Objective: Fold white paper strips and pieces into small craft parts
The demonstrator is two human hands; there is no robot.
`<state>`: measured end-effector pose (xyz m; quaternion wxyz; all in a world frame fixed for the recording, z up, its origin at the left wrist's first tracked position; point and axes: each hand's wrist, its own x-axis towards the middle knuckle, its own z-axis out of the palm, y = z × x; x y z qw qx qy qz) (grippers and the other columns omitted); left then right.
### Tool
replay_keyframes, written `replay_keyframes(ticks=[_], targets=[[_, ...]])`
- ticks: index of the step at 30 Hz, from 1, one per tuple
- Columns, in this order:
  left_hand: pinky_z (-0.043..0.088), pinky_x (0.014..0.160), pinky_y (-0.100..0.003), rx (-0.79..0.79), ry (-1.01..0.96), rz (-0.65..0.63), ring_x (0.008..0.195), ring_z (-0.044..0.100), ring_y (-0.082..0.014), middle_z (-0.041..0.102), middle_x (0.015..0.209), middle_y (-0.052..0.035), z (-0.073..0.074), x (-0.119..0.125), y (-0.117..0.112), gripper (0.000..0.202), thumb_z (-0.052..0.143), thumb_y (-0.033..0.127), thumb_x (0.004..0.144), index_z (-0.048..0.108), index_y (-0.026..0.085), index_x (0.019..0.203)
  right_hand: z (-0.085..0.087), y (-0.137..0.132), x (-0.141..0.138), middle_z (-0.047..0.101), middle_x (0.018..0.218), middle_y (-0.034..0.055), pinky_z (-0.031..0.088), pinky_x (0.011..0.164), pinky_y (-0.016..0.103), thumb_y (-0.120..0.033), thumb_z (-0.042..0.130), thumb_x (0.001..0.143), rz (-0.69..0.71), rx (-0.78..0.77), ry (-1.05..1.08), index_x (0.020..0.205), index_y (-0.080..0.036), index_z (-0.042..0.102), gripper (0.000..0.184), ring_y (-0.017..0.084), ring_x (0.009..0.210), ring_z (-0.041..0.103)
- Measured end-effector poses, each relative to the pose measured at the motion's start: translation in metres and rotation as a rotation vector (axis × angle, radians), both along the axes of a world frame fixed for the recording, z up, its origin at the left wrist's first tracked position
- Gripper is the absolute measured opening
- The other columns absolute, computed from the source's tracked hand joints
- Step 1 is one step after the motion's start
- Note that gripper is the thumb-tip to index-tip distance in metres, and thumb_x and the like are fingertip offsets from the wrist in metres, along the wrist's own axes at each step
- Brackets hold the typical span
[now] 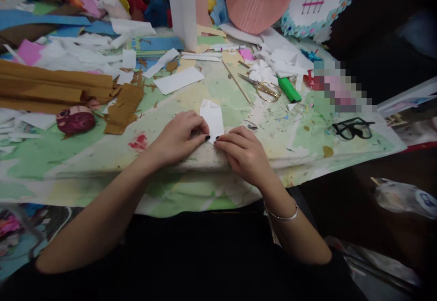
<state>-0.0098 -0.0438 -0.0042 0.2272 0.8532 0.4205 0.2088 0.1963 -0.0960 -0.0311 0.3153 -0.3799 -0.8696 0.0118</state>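
- In the head view, the white paper piece (214, 119) lies on the desk (293, 130) right in front of me, its near end between my two hands and its far end creased.
- My left hand (180, 135) has thumb and index pressed together at the near left corner, the fingers (207, 137) seeming to pinch the paper there.
- My right hand (246, 151) appears to pinch the near right corner, the other fingers curled in loosely behind (I can't tell how firmly either one grips).
- To work this edge well, I judge that both pinches should be level and draw lightly against each other, so the strip stays square and doesn't skew.
- I'd press in small, even moves, since thin paper probably wrinkles or tears under a hard tug; the heels of my hands could steady me against the desk.
- The wooden stick (236, 82) and gold-handled scissors (268, 91) lie beyond the paper, well apart from my fingers, so neither should get in the way.
- As for containers, the one I can pick out is a clear plastic bag (398, 196), off the desk to the right; something pale shows through, but I can't make out what it is, nor what the bag rests on.
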Motion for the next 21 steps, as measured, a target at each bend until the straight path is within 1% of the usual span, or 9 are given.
replay_keyframes(ticks=[9,12,15,17,21], targets=[[0.039,0.073,-0.034,0.018,0.002,0.010,0.079,0.053,-0.0195,0.059,0.083,-0.0046,-0.0012,0.0007,-0.0005,0.015,0.052,0.028,0.081,0.062,0.017,0.081,-0.0009,0.0006,0.0005,0.073,0.103,0.0062,0.044,0.080,0.036,-0.010,0.046,0.094,0.012,0.020,0.000,0.101,-0.017,0.071,0.027,0.020,0.095,0.054],[0.039,0.072,-0.033,0.027,-0.004,0.046,0.078,0.053,-0.0196,0.059,0.082,-0.0043,-0.0016,0.0021,-0.0017,0.013,0.052,0.027,0.079,0.060,0.017,0.082,-0.0005,-0.0002,0.0004,0.072,0.103,0.0060,0.042,0.081,0.036,-0.010,0.046,0.094,0.009,0.008,-0.013,0.104,-0.018,0.070,0.027,0.020,0.095,0.053],[0.039,0.070,-0.033,0.029,-0.029,0.091,0.076,0.052,-0.0186,0.059,0.082,-0.0037,-0.0017,0.0040,-0.0032,0.012,0.053,0.025,0.075,0.056,0.017,0.084,0.0011,-0.0010,0.0003,0.071,0.100,0.0062,0.040,0.080,0.036,-0.012,0.045,0.095,-0.004,0.005,-0.050,0.110,-0.018,0.068,0.028,0.020,0.095,0.052],[0.039,0.070,-0.032,0.023,-0.037,0.094,0.075,0.051,-0.0182,0.058,0.082,-0.0034,-0.0015,0.0046,-0.0038,0.013,0.053,0.025,0.074,0.055,0.017,0.084,0.0025,-0.0010,0.0004,0.070,0.099,0.0058,0.038,0.081,0.036,-0.013,0.045,0.096,-0.011,0.001,-0.087,0.113,-0.020,0.068,0.029,0.020,0.096,0.050],[0.040,0.072,-0.033,0.013,-0.033,0.078,0.077,0.052,-0.0189,0.059,0.082,-0.0040,-0.0017,0.0029,-0.0022,0.011,0.051,0.025,0.076,0.056,0.017,0.083,0.0036,0.0005,0.0014,0.069,0.101,0.0047,0.036,0.082,0.036,-0.014,0.047,0.096,-0.008,-0.019,-0.125,0.112,-0.023,0.069,0.028,0.020,0.097,0.049]])
